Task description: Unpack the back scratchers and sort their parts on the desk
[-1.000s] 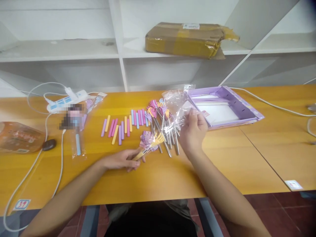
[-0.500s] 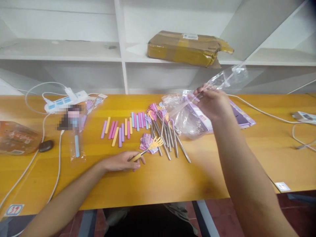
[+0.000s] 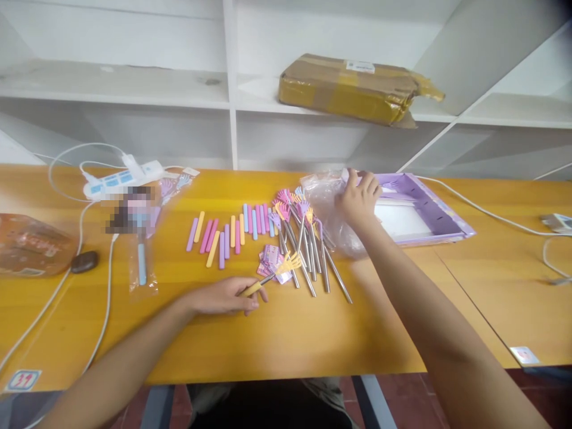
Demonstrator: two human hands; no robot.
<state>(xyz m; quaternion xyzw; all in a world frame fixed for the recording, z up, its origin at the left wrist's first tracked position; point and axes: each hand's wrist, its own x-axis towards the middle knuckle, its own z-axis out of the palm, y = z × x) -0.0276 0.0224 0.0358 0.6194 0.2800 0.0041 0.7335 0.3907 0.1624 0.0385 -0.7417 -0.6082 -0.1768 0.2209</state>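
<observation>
Table [image 3: 286, 351]: yellow scratcher [image 3: 267, 279] in left hand [image 3: 226, 295], axis diagonal, claw [image 3: 289, 264] pointing away-right.

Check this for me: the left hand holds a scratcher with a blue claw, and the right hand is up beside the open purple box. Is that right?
Not quite: in the head view, the scratcher has a yellow claw, not a blue one. The left hand does hold it, and the right hand is up beside the open purple box.
</observation>
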